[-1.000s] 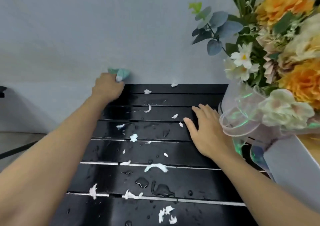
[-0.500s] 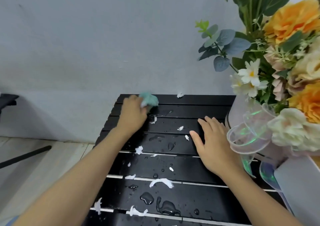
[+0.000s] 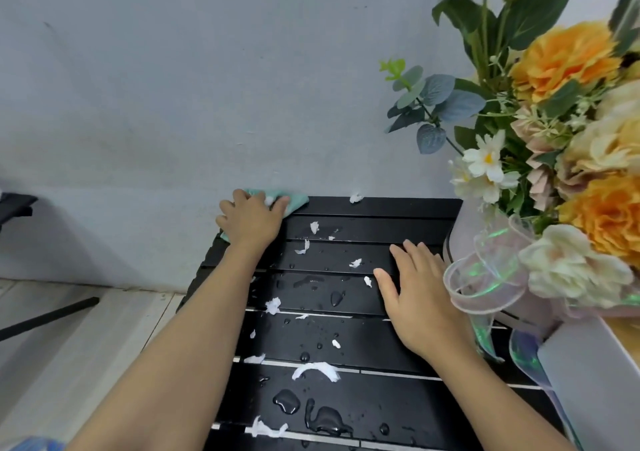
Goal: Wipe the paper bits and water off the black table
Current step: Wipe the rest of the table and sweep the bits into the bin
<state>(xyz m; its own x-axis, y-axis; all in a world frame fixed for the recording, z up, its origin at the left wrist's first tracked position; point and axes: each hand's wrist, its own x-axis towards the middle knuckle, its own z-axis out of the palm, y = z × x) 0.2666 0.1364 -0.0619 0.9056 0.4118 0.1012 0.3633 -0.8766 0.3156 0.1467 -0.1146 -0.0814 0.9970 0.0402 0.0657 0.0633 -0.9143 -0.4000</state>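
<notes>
A black slatted table (image 3: 346,339) is strewn with several white paper bits (image 3: 314,370) and water puddles (image 3: 322,416). At its far left corner my left hand (image 3: 251,220) presses flat on a teal cloth (image 3: 294,201), fingers spread over it. My right hand (image 3: 415,291) lies flat and open on the slats at the right, palm down, holding nothing. One paper bit (image 3: 355,198) sits at the far edge by the wall.
A large bouquet (image 3: 561,159) of orange and cream flowers with an iridescent ribbon (image 3: 485,277) stands on the table's right side, close to my right hand. A grey wall (image 3: 207,87) runs directly behind the table. Pale floor (image 3: 69,339) lies to the left.
My left hand with the cloth slid right along the far slats, then came back to the far left corner and flattened. The right hand stayed put. The camera view shifted.
</notes>
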